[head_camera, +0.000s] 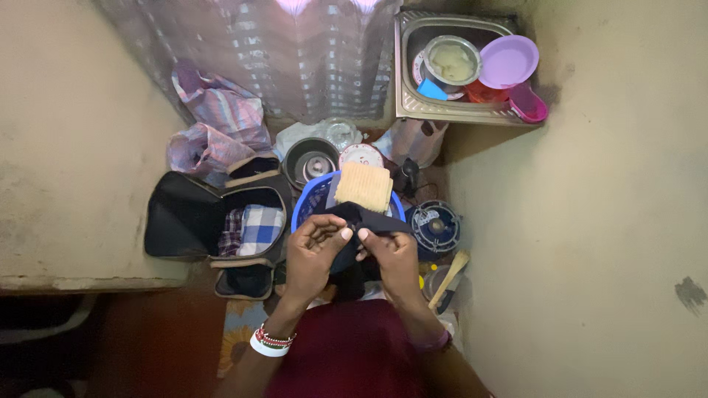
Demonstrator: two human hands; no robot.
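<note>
Both my hands grip a dark garment [352,254] held in front of me. My left hand [316,250] pinches its upper edge from the left, and my right hand [391,256] pinches it from the right, thumbs close together. Just beyond the hands stands a blue plastic basket [305,208] with a folded tan cloth [363,186] lying on top. To the left an open black suitcase [184,217] holds folded checked clothes [254,228]. Beaded bracelets and a white band sit on my left wrist.
A steel sink [404,74] at the back right holds a metal bowl, a purple plate [509,60] and pink plastic ware. A cooking pot [310,161], a small stove [435,227], a wooden spoon [450,278] and plastic bags [210,125] crowd the floor between two walls.
</note>
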